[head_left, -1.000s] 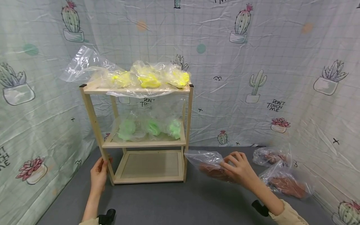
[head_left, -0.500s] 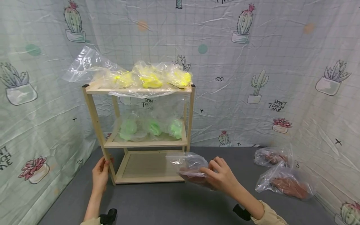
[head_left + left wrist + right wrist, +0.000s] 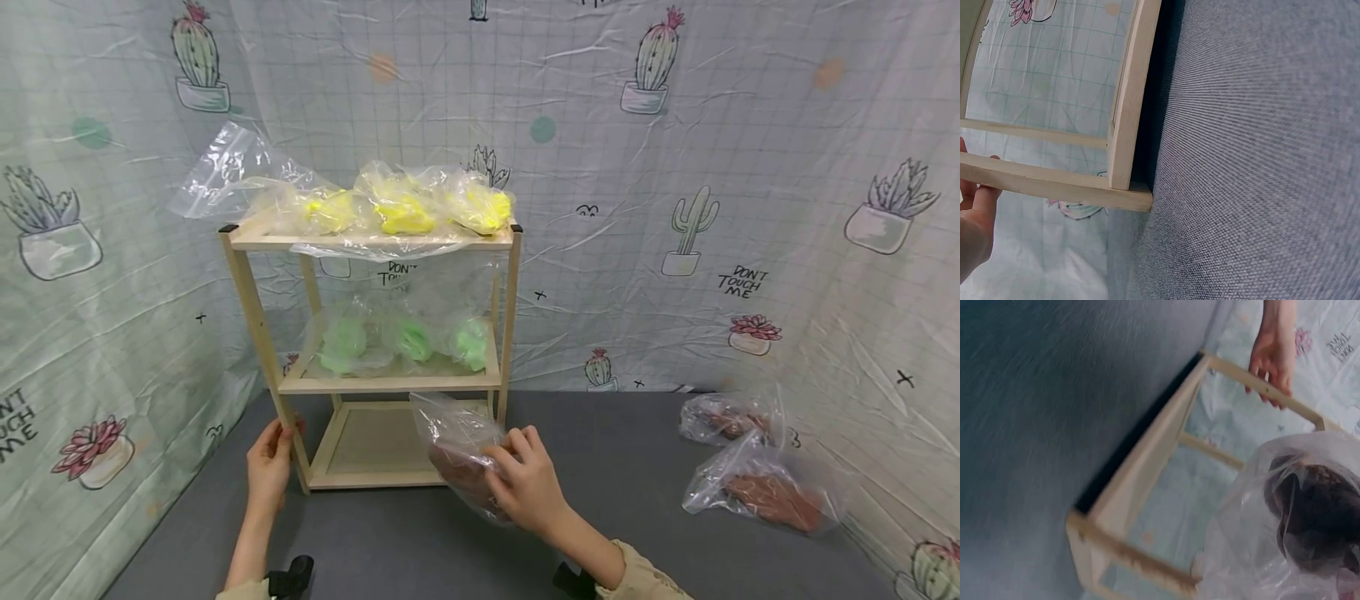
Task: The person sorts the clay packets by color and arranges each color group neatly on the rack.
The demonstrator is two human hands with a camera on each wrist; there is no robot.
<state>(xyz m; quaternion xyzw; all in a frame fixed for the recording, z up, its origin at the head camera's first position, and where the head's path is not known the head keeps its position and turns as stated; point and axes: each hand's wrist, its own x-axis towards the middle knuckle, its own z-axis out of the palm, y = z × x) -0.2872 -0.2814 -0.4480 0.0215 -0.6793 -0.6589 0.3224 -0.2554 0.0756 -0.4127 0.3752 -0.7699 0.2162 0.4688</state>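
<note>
A wooden three-tier shelf point(image 3: 390, 481) stands on the grey surface. My left hand point(image 3: 268, 467) grips its front left post point(image 3: 1041, 181), thumb on one side and fingers on the other. In my right hand point(image 3: 528, 483) a clear zip bag point(image 3: 457, 417) with a reddish-brown lump inside is pinched, held before the bottom tier and overlapping it in the head view. Close up in the right wrist view, the lump point(image 3: 1316, 512) looks dark through the plastic. Bags with yellow contents point(image 3: 401, 212) lie on the top tier, and bags with green contents point(image 3: 412, 340) on the middle one.
Two more bags with reddish-brown contents, a nearer bag point(image 3: 776, 500) and a farther bag point(image 3: 731, 417), lie at the right. An empty-looking bag end point(image 3: 225, 171) sticks out past the shelf's top left. A cactus-print sheet point(image 3: 585, 167) hangs behind and at both sides.
My right hand has carried the bag leftward, from right of the shelf to the front of its bottom tier, and the bag has tilted. My left hand stays at the post.
</note>
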